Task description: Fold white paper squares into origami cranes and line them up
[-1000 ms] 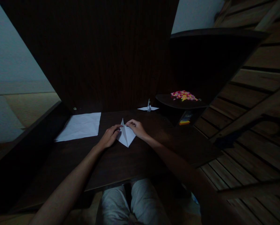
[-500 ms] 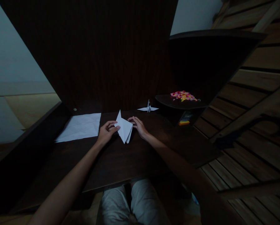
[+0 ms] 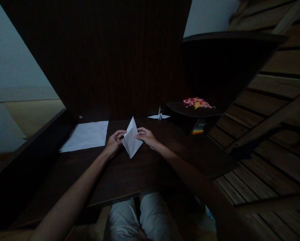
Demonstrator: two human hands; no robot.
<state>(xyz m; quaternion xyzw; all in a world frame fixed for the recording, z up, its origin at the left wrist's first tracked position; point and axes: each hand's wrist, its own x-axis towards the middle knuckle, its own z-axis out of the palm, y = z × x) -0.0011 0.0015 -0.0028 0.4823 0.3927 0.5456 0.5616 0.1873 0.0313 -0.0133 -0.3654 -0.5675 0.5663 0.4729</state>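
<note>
A white folded paper (image 3: 131,140), shaped like a tall diamond with creases across its front, is held just above the dark desk. My left hand (image 3: 114,142) grips its left edge, the fingers partly behind it. On the other side my right hand (image 3: 147,138) pinches the right edge, thumb in front and fingers behind. Beyond them, a finished white origami crane (image 3: 159,116) with spread wings rests near the back panel. Left of my left hand lie flat white paper sheets (image 3: 87,135).
A rounded shelf (image 3: 176,106) at the right back bears a heap of small pink, red and yellow pieces (image 3: 197,102). Below it sits a yellow item (image 3: 198,131). The desk (image 3: 129,180) has a raised side board (image 3: 36,147) on the left. Wooden slats (image 3: 272,160) stand at right.
The folded paper has turned so that a broad creased face shows and its point stands centred. My right hand has moved left and now grips the paper's right edge.
</note>
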